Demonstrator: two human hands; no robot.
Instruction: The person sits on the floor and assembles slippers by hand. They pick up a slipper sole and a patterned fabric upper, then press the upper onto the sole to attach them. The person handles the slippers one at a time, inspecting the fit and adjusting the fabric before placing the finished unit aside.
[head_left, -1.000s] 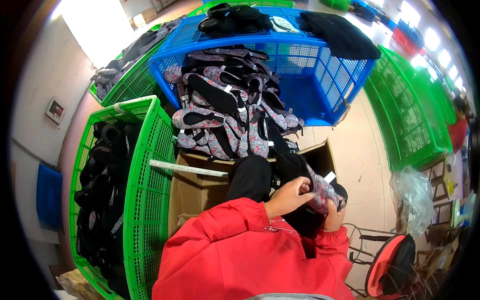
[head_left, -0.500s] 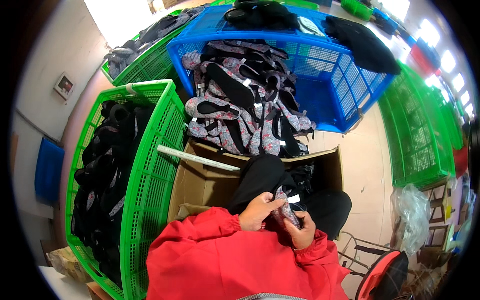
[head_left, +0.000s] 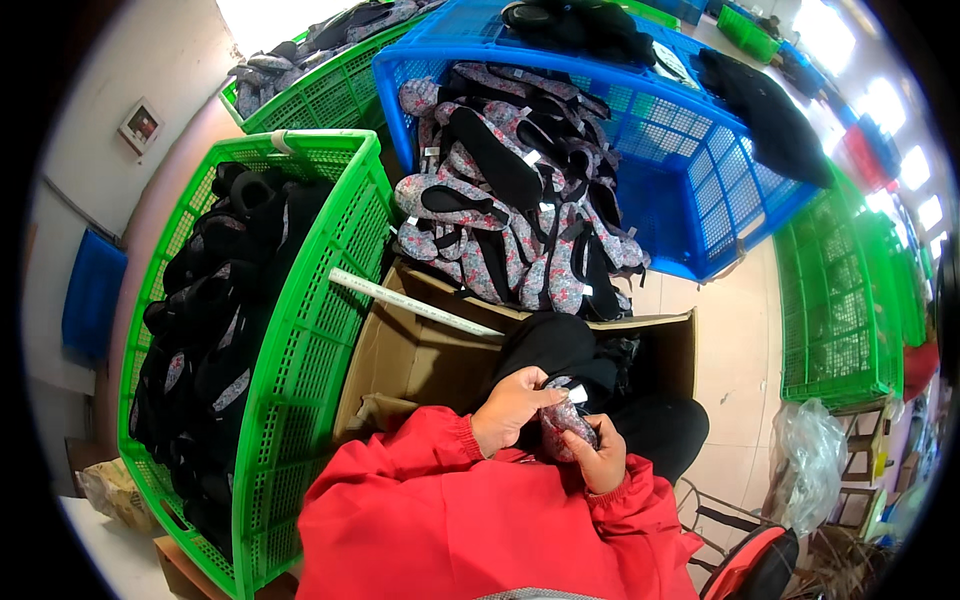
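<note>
A soft floral fabric shoe (head_left: 562,428) with a white tag is held low in front of my red jacket, over my black-trousered lap. My left hand (head_left: 508,408) pinches its upper edge between thumb and fingers, close to the tag. On the other side, my right hand (head_left: 602,456) grips it with the thumb pressed on the floral cloth. The shoe's underside is hidden by my hands. Many similar floral shoes with black soles (head_left: 510,200) are heaped ahead, spilling from a tipped blue crate (head_left: 655,215).
At left stands a green crate (head_left: 320,300) of black soft shoes (head_left: 215,330). A white pipe (head_left: 415,305) lies across an open cardboard box (head_left: 385,350) around my legs. Another green crate (head_left: 835,300) stands at right, near clear plastic wrap (head_left: 805,465) and a red-black seat (head_left: 755,565).
The floral shoe has turned in my hands, showing a broader, rounder side. My right thumb has shifted over it. The whole view has swung slightly.
</note>
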